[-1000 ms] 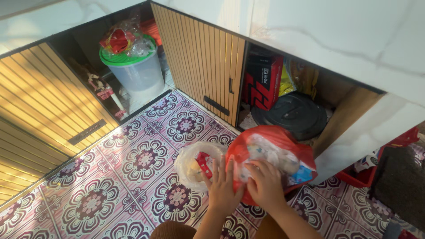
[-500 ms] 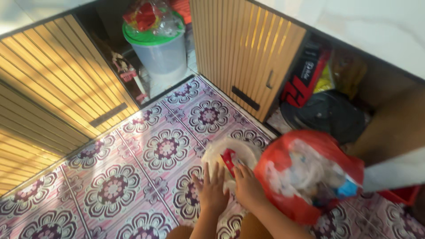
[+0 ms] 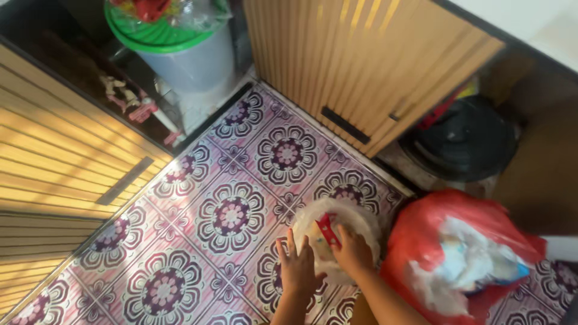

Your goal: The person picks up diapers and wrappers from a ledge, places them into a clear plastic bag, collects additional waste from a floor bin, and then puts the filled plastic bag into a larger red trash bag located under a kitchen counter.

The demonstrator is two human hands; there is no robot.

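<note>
Hands [image 3: 325, 262] on white bag [image 3: 355, 219], floor

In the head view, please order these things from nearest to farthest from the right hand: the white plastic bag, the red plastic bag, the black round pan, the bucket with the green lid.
From the right hand:
1. White plastic bag, under the hand, touching it.
2. Red plastic bag, just to the right on the floor.
3. Black round pan, up right, in the open cabinet.
4. Bucket with the green lid, far up left.

Strong daylight is falling across the slatted wooden cupboard doors [image 3: 373, 66] and the patterned purple floor tiles [image 3: 229, 216], glaring at top right. The open cupboard interiors are lying in deep shadow. Slight motion blur is softening details.
</note>
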